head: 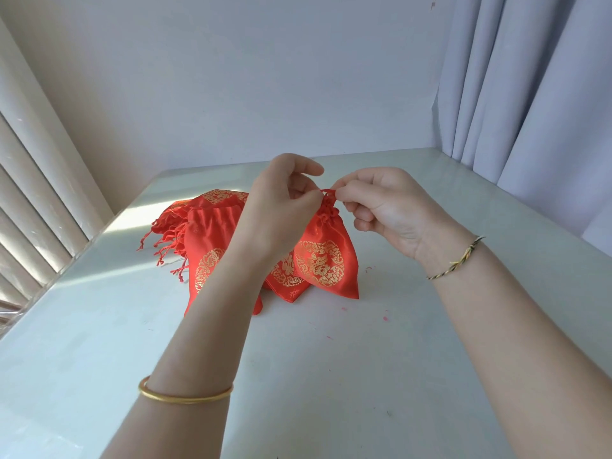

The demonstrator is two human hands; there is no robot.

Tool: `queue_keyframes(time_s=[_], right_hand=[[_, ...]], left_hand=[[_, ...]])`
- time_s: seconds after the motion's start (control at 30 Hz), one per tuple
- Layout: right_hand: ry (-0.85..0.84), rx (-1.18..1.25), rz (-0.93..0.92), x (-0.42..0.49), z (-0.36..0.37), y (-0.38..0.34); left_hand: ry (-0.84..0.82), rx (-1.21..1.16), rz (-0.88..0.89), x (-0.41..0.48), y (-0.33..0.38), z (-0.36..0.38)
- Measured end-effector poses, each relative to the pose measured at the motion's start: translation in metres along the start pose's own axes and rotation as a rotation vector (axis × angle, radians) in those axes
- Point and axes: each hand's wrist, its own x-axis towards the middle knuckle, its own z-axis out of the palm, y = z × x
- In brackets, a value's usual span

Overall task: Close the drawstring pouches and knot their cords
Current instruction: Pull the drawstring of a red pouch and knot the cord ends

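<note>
Red pouch [326, 260] (mouth gathered) just below, left grip [281, 200] and right grip [387, 207] each pinching its cord [328, 192]

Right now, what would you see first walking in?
First, the bright red pouch with gold patterns at the middle of the table, neck gathered. Just above it the left hand and right hand pinch its red cord. More red pouches lie heaped behind it, to the left.

Pouches [212, 246] on table [331, 376], ctr-left
</note>
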Motion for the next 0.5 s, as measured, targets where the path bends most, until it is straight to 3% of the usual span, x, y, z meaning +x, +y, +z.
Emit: queue_keyframes(time_s=[0.5], right_hand=[[-0.107,0.220,0.175,0.0026,0.0016,0.0023]], left_hand=[[-0.015,-0.059,0.038,0.0005,-0.0024,0.0035]])
